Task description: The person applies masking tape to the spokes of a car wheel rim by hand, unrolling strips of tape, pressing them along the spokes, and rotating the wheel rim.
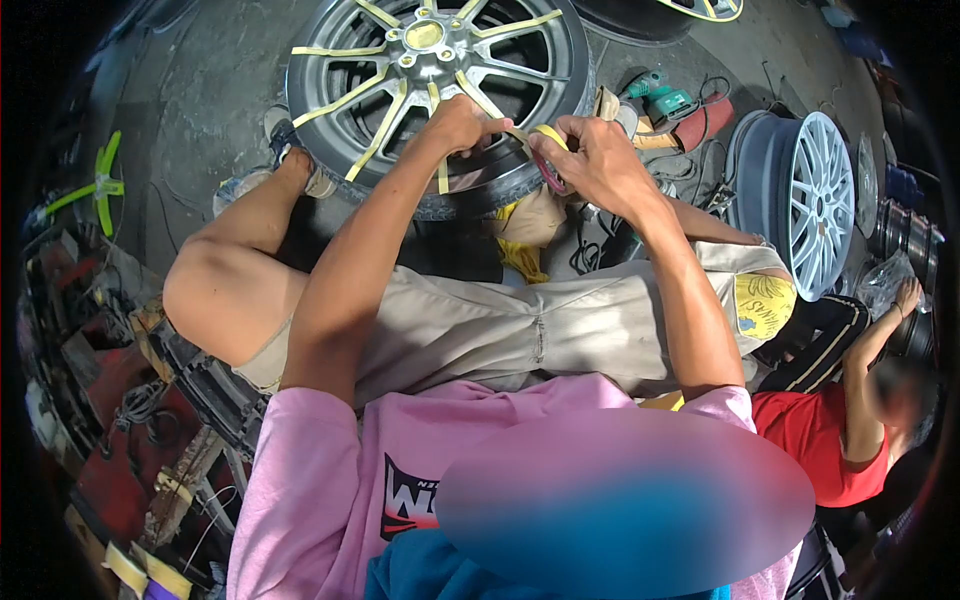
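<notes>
A grey multi-spoke wheel [430, 68] with a black tyre lies flat in front of me, yellow tape strips along its spokes and a yellow patch on its hub. My left hand [462, 127] is over the wheel's near side, its fingers closed at a strip of yellow tape [515, 132]. Beside it, at the near right rim, my right hand [598, 160] grips a roll of yellow tape [549, 160] with a dark pinkish inner ring. The strip spans the short gap between my hands. What lies under my left fingers is partly hidden.
A light blue wheel [820, 205] stands at the right. Near it are a green power tool [665, 98] and cables. A person in red [825, 440] sits at the lower right. A bright green stand [103, 187] is at the left, with scrap parts below it.
</notes>
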`<action>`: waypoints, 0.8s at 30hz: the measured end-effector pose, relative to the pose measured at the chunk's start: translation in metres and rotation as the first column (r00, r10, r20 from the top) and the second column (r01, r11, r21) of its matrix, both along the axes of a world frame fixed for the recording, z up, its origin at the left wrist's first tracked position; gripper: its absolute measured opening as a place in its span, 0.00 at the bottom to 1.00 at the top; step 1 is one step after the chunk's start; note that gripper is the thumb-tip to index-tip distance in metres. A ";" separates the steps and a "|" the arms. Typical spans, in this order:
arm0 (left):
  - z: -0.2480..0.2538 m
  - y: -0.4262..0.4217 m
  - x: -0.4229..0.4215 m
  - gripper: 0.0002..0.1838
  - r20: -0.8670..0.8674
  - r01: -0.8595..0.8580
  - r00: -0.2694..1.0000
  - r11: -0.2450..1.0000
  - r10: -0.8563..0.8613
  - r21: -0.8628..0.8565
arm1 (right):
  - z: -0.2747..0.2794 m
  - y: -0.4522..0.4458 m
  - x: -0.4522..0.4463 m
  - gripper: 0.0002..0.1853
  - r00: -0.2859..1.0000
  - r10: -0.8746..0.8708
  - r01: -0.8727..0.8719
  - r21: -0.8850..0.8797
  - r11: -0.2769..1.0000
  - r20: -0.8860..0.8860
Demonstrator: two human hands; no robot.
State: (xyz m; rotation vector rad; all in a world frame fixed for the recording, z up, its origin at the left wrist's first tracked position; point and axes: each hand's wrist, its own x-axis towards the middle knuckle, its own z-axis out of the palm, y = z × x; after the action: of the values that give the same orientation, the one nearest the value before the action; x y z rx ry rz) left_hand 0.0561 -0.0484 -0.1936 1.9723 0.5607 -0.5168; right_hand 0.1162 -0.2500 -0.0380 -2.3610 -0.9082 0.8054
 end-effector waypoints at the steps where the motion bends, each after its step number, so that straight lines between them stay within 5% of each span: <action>1: -0.002 0.001 0.001 0.32 0.000 -0.002 1.000 1.000 0.002 0.000 | -0.002 -0.002 0.000 0.24 0.999 0.024 -0.024 -0.004 1.000 0.039; 13: 0.011 -0.002 0.006 0.29 -0.088 0.062 0.994 0.997 -0.058 0.043 | -0.009 -0.019 -0.015 0.22 0.988 0.047 -0.041 -0.042 0.998 0.147; 24: -0.018 -0.009 0.000 0.27 0.021 -0.067 0.997 0.988 0.071 -0.141 | -0.008 -0.026 -0.027 0.22 0.952 0.007 -0.022 0.045 0.999 0.306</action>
State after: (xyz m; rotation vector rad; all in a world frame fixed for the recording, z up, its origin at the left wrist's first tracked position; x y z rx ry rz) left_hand 0.0557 -0.0579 -0.2113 1.8174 0.5592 -0.4744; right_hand 0.0888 -0.2760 -0.0461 -2.4806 -1.0550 0.4209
